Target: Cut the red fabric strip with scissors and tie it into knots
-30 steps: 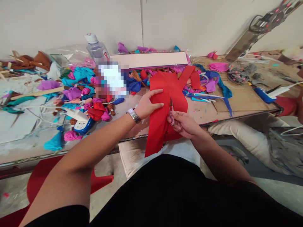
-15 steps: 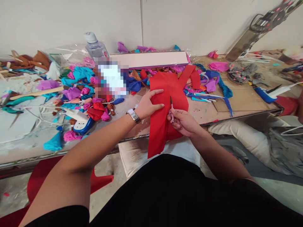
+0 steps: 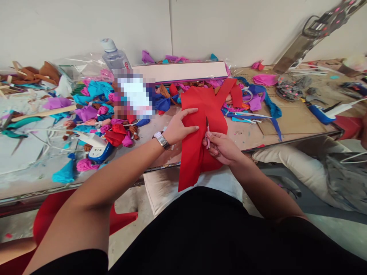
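A red cloth (image 3: 189,152) hangs over the table's front edge and down to my lap, with a long slit running up from its lower edge. My right hand (image 3: 220,147) is closed around the pink handles of small scissors (image 3: 208,139). Their dark blades lie in the cloth at the top of the slit. To the left, my left hand (image 3: 180,124) rests on the cloth with thumb and forefinger stretched apart. Its other fingers are mostly hidden. A red strip (image 3: 229,93) lies at the cloth's far right side.
Twisted coloured cloth pieces (image 3: 97,110) crowd the table's left half, around a blurred phone (image 3: 134,95) and a bottle (image 3: 114,57). A white and blue power strip (image 3: 99,149) lies near the front edge. Cardboard (image 3: 295,120) lies at right, beside another person's leg (image 3: 292,164).
Both my hands, the scissors and the red cloth look almost unmoved. Another person's arm has come into view at the lower left.
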